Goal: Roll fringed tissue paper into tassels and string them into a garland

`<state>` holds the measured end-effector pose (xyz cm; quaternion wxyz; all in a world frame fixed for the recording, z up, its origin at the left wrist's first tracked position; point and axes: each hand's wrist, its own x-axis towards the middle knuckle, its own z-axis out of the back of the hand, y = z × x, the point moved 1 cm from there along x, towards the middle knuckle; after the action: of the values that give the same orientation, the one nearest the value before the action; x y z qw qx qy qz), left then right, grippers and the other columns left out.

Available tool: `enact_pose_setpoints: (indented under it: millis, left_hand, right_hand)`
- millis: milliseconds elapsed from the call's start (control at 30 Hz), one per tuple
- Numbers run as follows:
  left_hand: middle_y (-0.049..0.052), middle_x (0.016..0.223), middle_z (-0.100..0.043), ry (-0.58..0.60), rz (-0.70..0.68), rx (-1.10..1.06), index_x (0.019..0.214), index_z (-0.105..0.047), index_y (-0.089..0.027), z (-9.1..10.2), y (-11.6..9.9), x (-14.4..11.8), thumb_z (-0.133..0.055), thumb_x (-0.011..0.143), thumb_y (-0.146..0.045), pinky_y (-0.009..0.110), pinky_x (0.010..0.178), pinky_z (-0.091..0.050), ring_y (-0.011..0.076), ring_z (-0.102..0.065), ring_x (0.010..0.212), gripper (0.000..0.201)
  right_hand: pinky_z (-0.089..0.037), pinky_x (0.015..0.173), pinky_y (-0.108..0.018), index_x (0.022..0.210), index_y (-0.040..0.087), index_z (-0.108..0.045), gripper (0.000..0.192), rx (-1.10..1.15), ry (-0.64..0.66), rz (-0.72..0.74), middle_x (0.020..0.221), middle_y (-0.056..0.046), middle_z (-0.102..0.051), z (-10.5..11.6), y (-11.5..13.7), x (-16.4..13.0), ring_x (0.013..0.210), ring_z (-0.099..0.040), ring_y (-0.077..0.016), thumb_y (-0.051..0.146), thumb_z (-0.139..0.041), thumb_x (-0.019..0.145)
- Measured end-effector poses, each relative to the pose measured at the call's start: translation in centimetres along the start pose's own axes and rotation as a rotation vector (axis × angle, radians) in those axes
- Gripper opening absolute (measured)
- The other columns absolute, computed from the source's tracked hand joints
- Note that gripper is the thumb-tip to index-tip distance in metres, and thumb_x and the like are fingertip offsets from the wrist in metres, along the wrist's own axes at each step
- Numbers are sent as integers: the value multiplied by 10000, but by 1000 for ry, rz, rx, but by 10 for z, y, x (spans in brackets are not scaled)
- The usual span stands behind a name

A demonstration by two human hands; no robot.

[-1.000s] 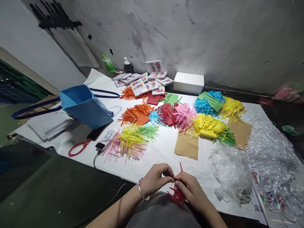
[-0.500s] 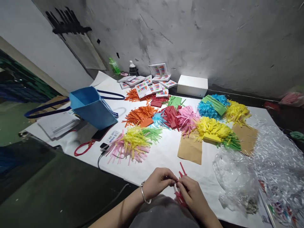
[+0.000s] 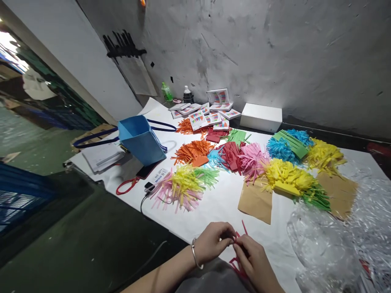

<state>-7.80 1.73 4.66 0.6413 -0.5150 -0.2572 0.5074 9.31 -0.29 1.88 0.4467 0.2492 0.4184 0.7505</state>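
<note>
My left hand (image 3: pixel 214 242), with a metal bangle on the wrist, and my right hand (image 3: pixel 254 260) meet at the near edge of the white sheet (image 3: pixel 220 201). Both pinch a red fringed paper piece (image 3: pixel 237 244); one red strip sticks up between the fingertips and more red fringe hangs below my right hand. Closest to my hands on the sheet are a brown paper bag (image 3: pixel 255 200) and a pink, yellow and green fringe pile (image 3: pixel 183 185).
Orange (image 3: pixel 192 150), red (image 3: pixel 231 154), pink (image 3: pixel 252 158), yellow (image 3: pixel 285 175) and blue (image 3: pixel 282 148) fringe piles cover the sheet. A blue tote bag (image 3: pixel 142 138) stands at the left, printed packets (image 3: pixel 210 114) and a white box (image 3: pixel 260 117) at the back, clear plastic wrappers (image 3: pixel 339 240) at the right.
The view has swung to the left and my hands now sit lower right in the picture. Both hands stay together on the red fringe, with small finger shifts.
</note>
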Motion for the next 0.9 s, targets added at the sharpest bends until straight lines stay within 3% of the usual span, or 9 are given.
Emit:
enact_pose_setpoints:
  millis: [167,333,467,567,733,900]
  left_hand:
    - [34,750,-716,39,46,-96,967,-679,-161,1,9,-1,-551,762,-150,228,668,-485,130,-643,675,242]
    - [8,565,-636,66,257,-417,728,-673,-119,3,17,-2,-667,677,-259,232,534,-472,126,-589,525,149]
    - [16,594,-635,163,268,-550,724,-661,-115,6,18,-6,-696,672,-375,248,527,-486,120,-571,517,267]
    - [23,632,-655,191,206,-416,777,-683,-122,9,17,-9,-624,748,-349,226,543,-473,116,-586,551,236]
    - [11,608,-662,87,77,6,772,-713,-144,8,15,-13,-559,735,-178,181,536,-406,101,-571,554,162]
    - [19,672,-687,-39,-44,250,764,-705,-159,-1,19,-17,-559,714,-138,184,574,-394,106,-563,601,155]
  right_hand:
    - [-417,643,-230,822,221,-586,226,-71,-31,49,754,-11,-612,-5,-8,2,699,-582,-152,300,-418,951]
    - [-404,620,-205,794,220,-611,262,15,12,40,717,1,-610,-2,-2,4,659,-571,-130,332,-433,950]
    - [-402,621,-202,771,212,-625,288,80,37,-2,712,0,-611,-1,3,4,659,-570,-126,346,-438,945]
    - [-394,621,-207,760,208,-631,295,90,33,-22,695,1,-607,-4,3,3,660,-573,-128,344,-443,943]
    - [-406,626,-218,740,204,-613,293,91,-1,-44,701,-4,-612,-11,2,-1,667,-581,-136,344,-449,940]
    - [-455,720,-241,969,231,-617,162,69,-36,14,884,-25,-664,-15,4,-1,806,-615,-159,306,-480,928]
